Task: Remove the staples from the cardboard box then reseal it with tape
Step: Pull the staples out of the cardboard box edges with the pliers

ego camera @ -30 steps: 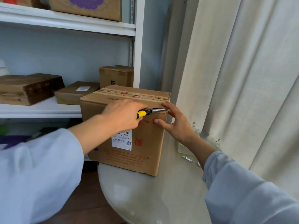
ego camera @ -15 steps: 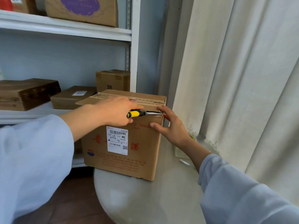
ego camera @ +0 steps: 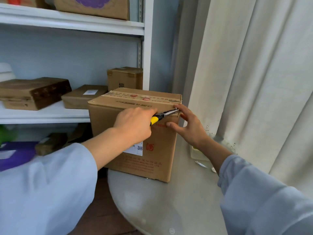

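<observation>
Cardboard box [ego camera: 135, 133] on the counter [ego camera: 177, 200]: left hand [ego camera: 133, 127] grips pliers [ego camera: 163, 116] at the top corner, likely pulling a staple; right hand [ego camera: 189, 128], spread empty, steadies it.

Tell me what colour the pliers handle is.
Yellow with black, seen in the head view: the pliers are gripped by the left hand.

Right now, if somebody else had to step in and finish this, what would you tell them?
Left hand: shut on the yellow-handled pliers, tip at the top right corner of the cardboard box.
Right hand: open, fingers steadying that same corner.
The box stands on the round table; printed tape runs along its top seam.
Done: cannot tell how many staples are out; small metal bits lie on the table by the right arm.
Left: finish pulling the staples, then reseal. No tape roll in view.
</observation>
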A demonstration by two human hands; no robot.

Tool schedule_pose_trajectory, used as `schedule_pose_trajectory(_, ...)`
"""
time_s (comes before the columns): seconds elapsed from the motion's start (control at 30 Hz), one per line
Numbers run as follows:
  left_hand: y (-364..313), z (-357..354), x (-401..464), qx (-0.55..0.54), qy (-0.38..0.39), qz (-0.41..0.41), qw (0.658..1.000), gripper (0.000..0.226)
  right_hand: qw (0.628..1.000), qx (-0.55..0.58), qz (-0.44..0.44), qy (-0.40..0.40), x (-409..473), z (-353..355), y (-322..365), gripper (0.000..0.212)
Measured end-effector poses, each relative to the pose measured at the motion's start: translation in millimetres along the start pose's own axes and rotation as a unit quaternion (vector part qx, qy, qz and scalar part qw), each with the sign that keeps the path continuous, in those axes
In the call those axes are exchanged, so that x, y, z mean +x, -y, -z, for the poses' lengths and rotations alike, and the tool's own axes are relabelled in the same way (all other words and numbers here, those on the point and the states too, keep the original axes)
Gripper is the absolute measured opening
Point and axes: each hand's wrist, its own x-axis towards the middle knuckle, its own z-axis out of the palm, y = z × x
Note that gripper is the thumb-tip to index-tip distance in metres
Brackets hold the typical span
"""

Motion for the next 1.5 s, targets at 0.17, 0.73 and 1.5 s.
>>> schedule_pose_trajectory(0.17, 5.9, 5.7, 6.2, -0.007, 0.043, -0.002, 0.999, 0.058, 1.0, 0.002, -0.003, 0.006, -2.8, 1.1, 5.1, 0.067)
schedule_pose_trajectory(0.73, 22.2, 25.8, 29.5, 0.005, 0.106, -0.09, 0.99, 0.049, 1.0, 0.009, 0.003, 0.013, 1.1, 3.2, 0.9, 0.069)
schedule_pose_trajectory(1.5, 34.3, 40.3, 42.1, 0.129, 0.07, -0.192, 0.97, 0.061, 1.0, 0.02, 0.002, 0.019, 5.5, 2.9, -5.5, 0.07)
